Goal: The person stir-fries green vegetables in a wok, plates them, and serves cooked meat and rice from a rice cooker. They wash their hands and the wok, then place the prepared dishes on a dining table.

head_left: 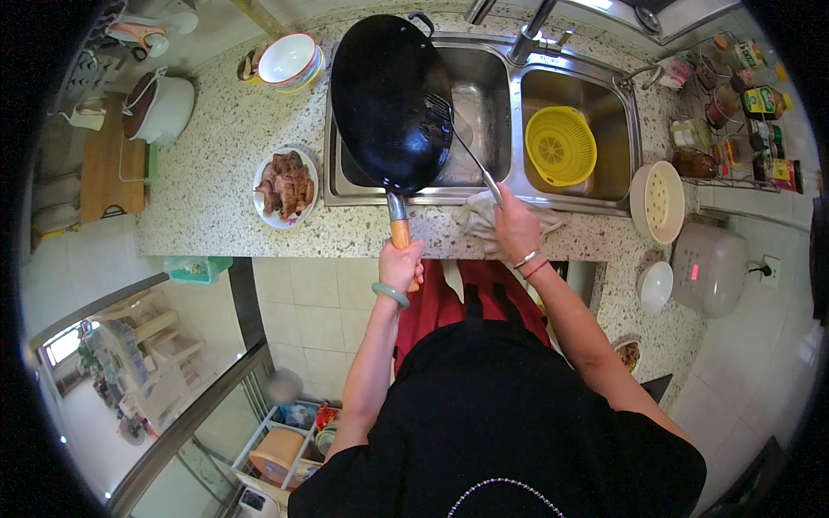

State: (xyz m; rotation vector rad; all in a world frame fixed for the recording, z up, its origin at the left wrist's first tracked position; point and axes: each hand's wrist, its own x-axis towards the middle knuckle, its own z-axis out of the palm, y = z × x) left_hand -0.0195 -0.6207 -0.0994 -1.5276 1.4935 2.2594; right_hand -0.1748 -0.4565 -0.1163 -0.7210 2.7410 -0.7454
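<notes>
A black wok (389, 95) is held tilted over the left basin of the steel sink (358, 201), its dark inside showing. My left hand (401, 263) is closed around its wooden handle (400, 231). The other hand, my right hand (516, 229), grips the metal handle of a slotted spatula (471, 151). The spatula's slotted head lies against the inside of the wok near its right rim. Beneath my right hand, a pale crumpled cloth (475, 220) is draped on the sink's front edge. Left of the wok, a plate (259, 203) carries browned pieces of meat (287, 183).
A yellow colander (560, 147) sits in the right basin, near the faucet (525, 45). Stacked bowls (289, 62) stand at back left. To the right are a cream perforated basket (658, 203), a white bowl (655, 287), a rice cooker (712, 269) and a jar rack (734, 129).
</notes>
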